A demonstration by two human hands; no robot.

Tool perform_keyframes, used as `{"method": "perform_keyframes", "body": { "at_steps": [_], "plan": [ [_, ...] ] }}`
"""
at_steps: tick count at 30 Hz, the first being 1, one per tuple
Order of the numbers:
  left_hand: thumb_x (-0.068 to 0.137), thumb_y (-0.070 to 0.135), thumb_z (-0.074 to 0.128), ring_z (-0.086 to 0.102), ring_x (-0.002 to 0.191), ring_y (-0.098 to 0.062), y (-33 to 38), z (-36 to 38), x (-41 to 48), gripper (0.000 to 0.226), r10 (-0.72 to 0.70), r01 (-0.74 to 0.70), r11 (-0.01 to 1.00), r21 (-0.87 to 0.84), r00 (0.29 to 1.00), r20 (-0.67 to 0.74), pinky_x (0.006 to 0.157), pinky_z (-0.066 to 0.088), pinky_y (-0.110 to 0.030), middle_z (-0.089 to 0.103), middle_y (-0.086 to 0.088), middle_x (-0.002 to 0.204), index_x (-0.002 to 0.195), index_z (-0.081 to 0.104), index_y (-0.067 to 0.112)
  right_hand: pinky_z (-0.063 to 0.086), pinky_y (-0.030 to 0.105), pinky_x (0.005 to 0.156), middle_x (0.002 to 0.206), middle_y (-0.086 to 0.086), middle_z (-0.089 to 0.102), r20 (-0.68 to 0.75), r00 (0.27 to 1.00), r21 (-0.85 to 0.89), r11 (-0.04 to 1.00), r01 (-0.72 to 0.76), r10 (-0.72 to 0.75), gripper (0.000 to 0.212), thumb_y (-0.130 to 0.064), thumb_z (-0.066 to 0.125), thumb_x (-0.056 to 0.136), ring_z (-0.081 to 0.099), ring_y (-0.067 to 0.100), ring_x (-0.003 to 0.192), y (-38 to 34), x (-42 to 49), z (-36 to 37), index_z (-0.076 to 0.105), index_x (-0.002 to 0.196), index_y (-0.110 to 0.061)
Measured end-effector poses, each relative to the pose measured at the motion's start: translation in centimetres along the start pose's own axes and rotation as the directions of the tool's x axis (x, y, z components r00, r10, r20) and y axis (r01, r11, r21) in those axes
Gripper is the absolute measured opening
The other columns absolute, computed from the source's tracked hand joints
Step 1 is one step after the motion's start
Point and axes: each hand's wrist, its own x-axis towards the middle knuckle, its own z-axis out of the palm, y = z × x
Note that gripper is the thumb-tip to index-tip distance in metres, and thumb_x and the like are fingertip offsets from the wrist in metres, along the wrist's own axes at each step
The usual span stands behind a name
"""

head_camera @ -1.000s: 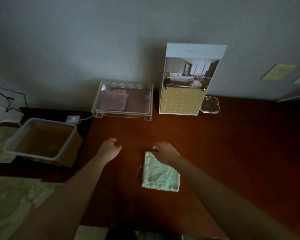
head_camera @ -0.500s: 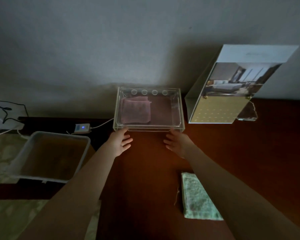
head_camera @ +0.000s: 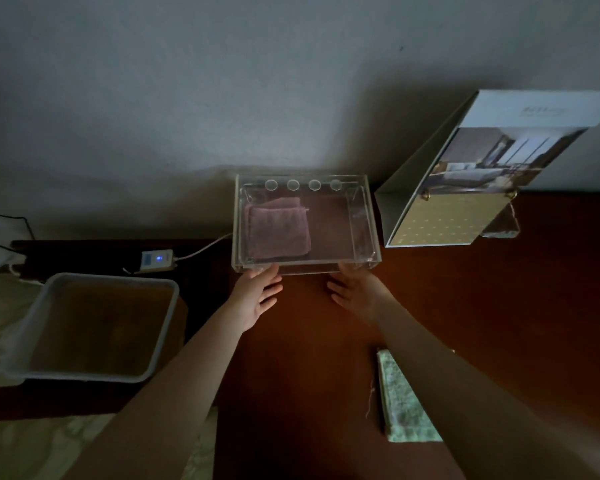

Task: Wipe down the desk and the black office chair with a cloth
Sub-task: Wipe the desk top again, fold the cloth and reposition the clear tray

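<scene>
A folded pale green cloth lies on the dark red-brown desk near its front, partly under my right forearm. My left hand and my right hand reach to the front edge of a clear acrylic tray at the back of the desk, fingers straight, fingertips at its front wall. A folded pink cloth lies inside the tray. No black office chair is in view.
A tall printed display card stands to the right of the tray, with a clear stand behind it. Left of the desk sits a white tub on a low dark shelf, with a small device showing a blue light and cables.
My right hand has let go of the green cloth. Both hands moved forward from the desk's middle to the acrylic tray's front edge. The view swung left.
</scene>
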Motion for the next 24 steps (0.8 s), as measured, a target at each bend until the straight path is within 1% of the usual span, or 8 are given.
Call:
{"method": "perform_keyframes", "body": {
  "at_steps": [2,4,6,9,13,16,21,24],
  "plan": [
    [0.090,0.031,0.060,0.054,0.118,-0.025,-0.4,-0.1,-0.1,0.051,-0.011,0.011,1.000,0.016,1.000,-0.019,0.104,0.038,-0.042,0.056,-0.010,0.127,0.134,0.042,0.013,0.042,0.041,0.091,0.119,0.007,0.059,-0.012,1.000,-0.008,1.000,-0.008,0.008,0.049,-0.021,0.063,0.086,0.057,0.026,0.105,0.5,-0.1,-0.4,0.047,0.132,-0.018],
    [0.091,0.033,0.059,0.056,0.113,-0.024,-0.8,-0.2,-0.2,0.046,-0.015,0.016,0.999,0.031,0.999,-0.045,0.102,0.039,-0.042,0.058,-0.009,0.123,0.130,0.046,0.012,0.041,0.041,0.091,0.121,0.008,0.058,-0.012,1.000,-0.007,1.000,-0.020,0.020,0.049,-0.022,0.063,0.086,0.057,0.027,0.106,1.0,-0.4,-0.7,0.048,0.132,-0.017],
    [0.092,0.035,0.056,0.058,0.108,-0.022,-1.2,-0.2,-0.4,0.038,-0.021,0.024,0.999,0.038,0.997,-0.072,0.099,0.041,-0.040,0.060,-0.008,0.118,0.120,0.052,0.010,0.041,0.041,0.091,0.124,0.009,0.057,-0.007,1.000,-0.009,1.000,-0.030,0.030,0.043,-0.025,0.060,0.088,0.055,0.029,0.108,1.5,-0.7,-1.0,0.049,0.129,-0.018],
    [0.094,0.038,0.052,0.059,0.103,-0.021,-2.1,-0.3,-1.0,0.030,-0.027,0.031,0.999,0.033,0.994,-0.108,0.096,0.042,-0.038,0.062,-0.007,0.111,0.105,0.057,0.010,0.039,0.041,0.092,0.122,0.009,0.058,0.004,0.999,-0.017,0.999,-0.050,0.050,0.031,-0.033,0.054,0.092,0.055,0.028,0.107,2.3,-1.3,-1.6,0.055,0.119,-0.018],
    [0.095,0.034,0.052,0.060,0.102,-0.021,-3.1,-0.5,-2.1,0.028,-0.046,0.049,0.999,0.017,0.988,-0.150,0.094,0.044,-0.036,0.063,-0.007,0.106,0.102,0.058,0.008,0.038,0.042,0.094,0.116,0.010,0.060,-0.012,0.998,-0.033,0.997,-0.068,0.067,0.033,-0.041,0.049,0.094,0.057,0.028,0.102,3.6,-2.2,-2.3,0.057,0.111,-0.014],
    [0.095,0.032,0.053,0.061,0.099,-0.020,-3.9,-0.6,-3.0,0.024,-0.069,0.072,0.997,0.012,0.982,-0.178,0.091,0.044,-0.035,0.063,-0.007,0.102,0.096,0.058,0.009,0.039,0.041,0.091,0.112,0.010,0.063,-0.039,0.996,-0.052,0.995,-0.087,0.085,0.031,-0.039,0.047,0.096,0.060,0.028,0.098,4.4,-3.0,-2.7,0.057,0.107,-0.013],
    [0.095,0.030,0.053,0.061,0.098,-0.020,-5.2,-0.8,-4.1,0.028,-0.066,0.074,0.997,0.030,0.976,-0.206,0.090,0.043,-0.034,0.063,-0.007,0.100,0.106,0.057,0.005,0.039,0.040,0.089,0.101,0.008,0.065,-0.079,0.991,-0.111,0.987,-0.115,0.106,0.023,-0.033,0.045,0.098,0.062,0.027,0.088,5.2,-4.3,-2.7,0.056,0.098,-0.013],
    [0.095,0.030,0.053,0.061,0.096,-0.019,-5.9,-0.7,-4.9,0.024,-0.072,0.084,0.995,0.047,0.974,-0.213,0.090,0.042,-0.034,0.064,-0.007,0.099,0.098,0.059,0.007,0.038,0.039,0.088,0.102,0.008,0.065,-0.087,0.989,-0.151,0.979,-0.133,0.121,0.024,-0.033,0.044,0.098,0.062,0.026,0.088,5.6,-5.0,-3.0,0.056,0.097,-0.013]
  ]
}}
